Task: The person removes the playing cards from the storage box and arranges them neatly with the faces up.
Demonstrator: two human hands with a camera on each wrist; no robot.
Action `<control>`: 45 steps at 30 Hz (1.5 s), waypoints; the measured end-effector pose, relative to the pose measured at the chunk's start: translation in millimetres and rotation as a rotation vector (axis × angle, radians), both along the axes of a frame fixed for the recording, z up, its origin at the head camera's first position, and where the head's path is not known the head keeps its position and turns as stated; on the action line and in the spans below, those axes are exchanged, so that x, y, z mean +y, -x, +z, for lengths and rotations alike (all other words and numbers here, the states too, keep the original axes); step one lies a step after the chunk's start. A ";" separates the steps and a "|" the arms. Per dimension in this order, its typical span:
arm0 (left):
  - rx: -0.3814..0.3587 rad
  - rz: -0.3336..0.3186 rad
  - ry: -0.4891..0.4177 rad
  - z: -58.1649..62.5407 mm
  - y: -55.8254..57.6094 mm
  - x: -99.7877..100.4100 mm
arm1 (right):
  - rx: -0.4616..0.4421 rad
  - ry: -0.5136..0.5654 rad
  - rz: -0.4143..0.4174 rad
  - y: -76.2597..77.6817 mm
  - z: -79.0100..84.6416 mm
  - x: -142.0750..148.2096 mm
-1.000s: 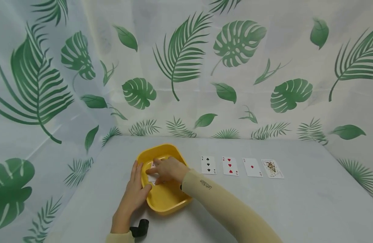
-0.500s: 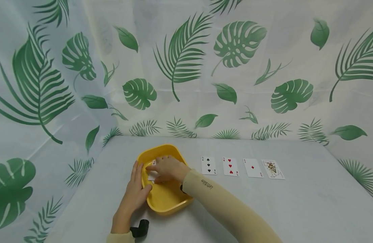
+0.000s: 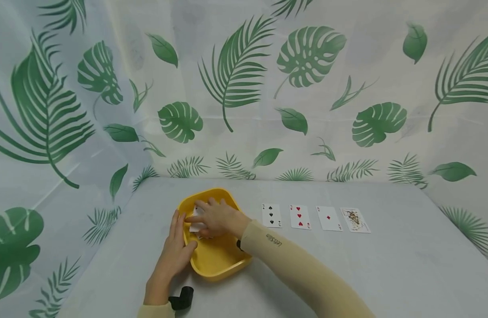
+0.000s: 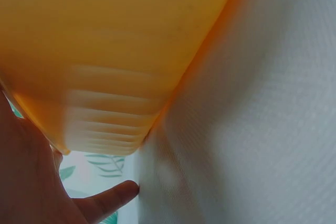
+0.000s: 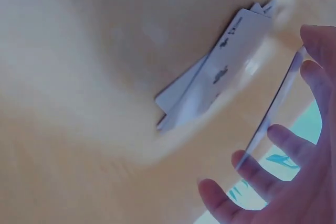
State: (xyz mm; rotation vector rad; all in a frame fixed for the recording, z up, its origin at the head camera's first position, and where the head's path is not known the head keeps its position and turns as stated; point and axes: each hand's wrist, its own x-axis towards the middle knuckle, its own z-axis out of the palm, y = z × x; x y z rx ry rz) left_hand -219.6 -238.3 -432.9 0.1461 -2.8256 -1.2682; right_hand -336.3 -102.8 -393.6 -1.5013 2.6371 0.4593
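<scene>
A yellow plastic basin (image 3: 212, 265) stands on the table, left of centre. At its left side my left hand (image 3: 175, 247) holds the rim, thumb over the edge and fingers along the outer wall; the left wrist view shows one finger (image 4: 107, 202) stretched out low beside the basin. Inside the basin, my right hand (image 3: 220, 218) pinches a playing card (image 5: 272, 109) between thumb and fingers. That card is seen nearly edge-on in the right wrist view, tilted above the basin floor. Below it lies a small overlapping pile of cards (image 5: 215, 77), partly hidden by the hand in the head view.
To the right of the basin, a row of face-up cards holds a three of spades (image 3: 270, 215), a three of hearts (image 3: 300, 217), an ace of diamonds (image 3: 329, 218) and a joker (image 3: 355, 220). A leaf-patterned curtain (image 3: 244, 145) closes off the back and sides.
My right hand has shifted slightly left and away from me within the basin, and a card now tilts up in its fingers. The left hand and the row of cards stay put.
</scene>
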 end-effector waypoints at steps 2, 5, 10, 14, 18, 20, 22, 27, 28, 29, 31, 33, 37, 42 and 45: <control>0.002 -0.002 -0.001 0.0 -0.1 -0.3 | 0.047 0.001 0.008 -1.3 2.6 1.3; 0.001 -0.004 -0.003 0.6 -0.5 -0.5 | 0.138 -0.005 0.017 -2.4 6.1 3.3; 0.011 -0.005 0.008 0.5 -0.1 -0.9 | 0.213 0.023 0.025 -4.1 11.8 8.7; 0.014 -0.007 0.005 0.1 -0.3 -0.4 | 0.256 0.016 0.023 -7.4 19.0 12.6; 0.010 -0.011 0.002 -0.4 -0.7 -0.1 | 0.253 0.011 0.010 -10.3 32.9 18.7; 0.007 -0.012 0.005 -0.1 -0.6 -0.4 | 0.251 0.024 0.011 -10.9 40.8 23.3; 0.009 -0.011 0.007 0.4 -0.3 -0.8 | 0.255 0.049 0.020 -11.7 47.9 28.4; 0.013 -0.014 0.006 1.4 0.0 -0.6 | 0.238 0.107 0.028 -14.7 58.2 44.6; 0.010 -0.014 0.004 1.2 -0.2 -0.4 | 0.234 0.111 0.023 -15.3 58.8 48.4; 0.006 -0.015 0.003 1.1 -0.4 -0.1 | 0.227 0.115 0.015 -15.7 58.8 52.2; -0.004 -0.012 0.004 0.9 -0.8 0.9 | 0.216 0.125 0.000 -15.9 57.6 60.3; -0.013 -0.007 0.005 0.9 -0.9 2.1 | 0.204 0.135 -0.015 -16.0 55.6 68.9; -0.023 -0.003 0.011 1.6 -0.1 4.1 | 0.177 0.155 -0.039 -14.6 48.5 86.6; -0.033 0.000 0.020 1.9 -0.4 3.4 | 0.151 0.175 -0.059 -13.0 42.8 109.7; -0.042 0.002 0.024 0.9 -0.5 3.4 | 0.137 0.191 -0.074 -12.7 40.6 127.7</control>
